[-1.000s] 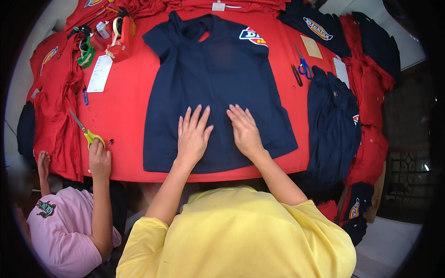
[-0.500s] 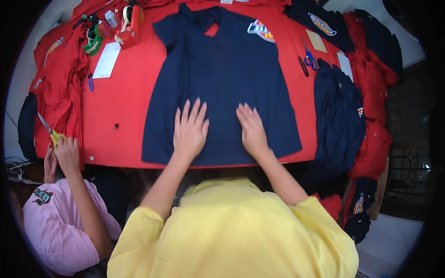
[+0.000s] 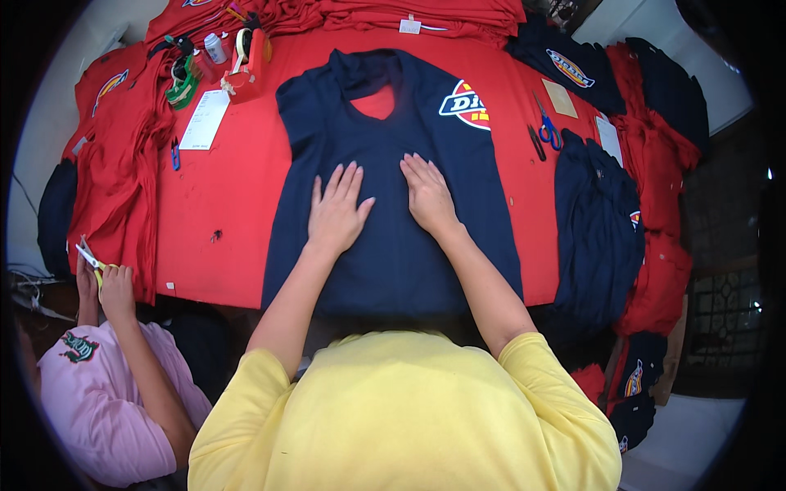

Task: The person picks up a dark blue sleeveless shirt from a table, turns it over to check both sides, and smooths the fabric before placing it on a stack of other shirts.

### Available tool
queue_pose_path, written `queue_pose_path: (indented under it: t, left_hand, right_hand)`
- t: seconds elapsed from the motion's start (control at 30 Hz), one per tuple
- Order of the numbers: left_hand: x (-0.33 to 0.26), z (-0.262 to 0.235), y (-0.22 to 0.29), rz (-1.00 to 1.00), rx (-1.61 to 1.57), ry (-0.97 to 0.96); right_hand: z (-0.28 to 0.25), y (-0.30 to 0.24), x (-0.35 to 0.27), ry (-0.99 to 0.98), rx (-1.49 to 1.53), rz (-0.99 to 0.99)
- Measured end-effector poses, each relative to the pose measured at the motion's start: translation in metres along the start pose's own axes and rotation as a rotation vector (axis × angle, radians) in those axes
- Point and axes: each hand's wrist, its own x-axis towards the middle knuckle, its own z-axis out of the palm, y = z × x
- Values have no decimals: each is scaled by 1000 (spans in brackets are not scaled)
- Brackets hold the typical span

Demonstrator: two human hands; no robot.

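Note:
A dark navy T-shirt (image 3: 377, 262) lies spread on the red-covered table (image 3: 217, 188), its neck opening toward the far side and its lower edge at the table's near edge. On its far right shoulder sits a printed oval patch, partly folded out of sight. My left hand (image 3: 337, 209) rests flat on the left half of the cloth, fingers stretched and thumb apart. Across from it, my right hand (image 3: 428, 196) presses flat just below the neckline, its fingers straight and close together. Neither hand grips anything.
Blue-handled scissors (image 3: 548, 131) and a dark snipper (image 3: 536, 143) lie to the right, beside a heaped navy garment (image 3: 598, 221). Far left stand a red tape dispenser (image 3: 250, 69) and a paper slip (image 3: 205, 119). A co-worker in pink (image 3: 115, 393) holds yellow-handled scissors (image 3: 98, 266) at left.
Both my hands have slid away from me up the shirt, toward the neckline. The shirt now sits nearer me, its neck opening wider. The co-worker's scissors have tilted.

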Motion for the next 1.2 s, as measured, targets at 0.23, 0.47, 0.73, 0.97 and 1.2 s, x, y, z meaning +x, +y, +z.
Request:
queue_pose_path:
  t: [0.23,0.47,0.73,0.97,1.2]
  left_hand:
    - [55,7,-5,-27,-156,149]
    - [107,43,-32,-37,-1,-45]
    - [119,40,-38,-51,2,-69]
    - [47,0,-11,1,-192,57]
    - [-111,-79,20,-359,-90,-133]
  right_hand:
    - [4,6,47,-101,106,141]
    - [39,48,82,-53,6,64]
    - [52,56,96,-70,21,73]
    - [-3,8,47,-73,1,-31]
    - [-86,-71,-114,-446,5,95]
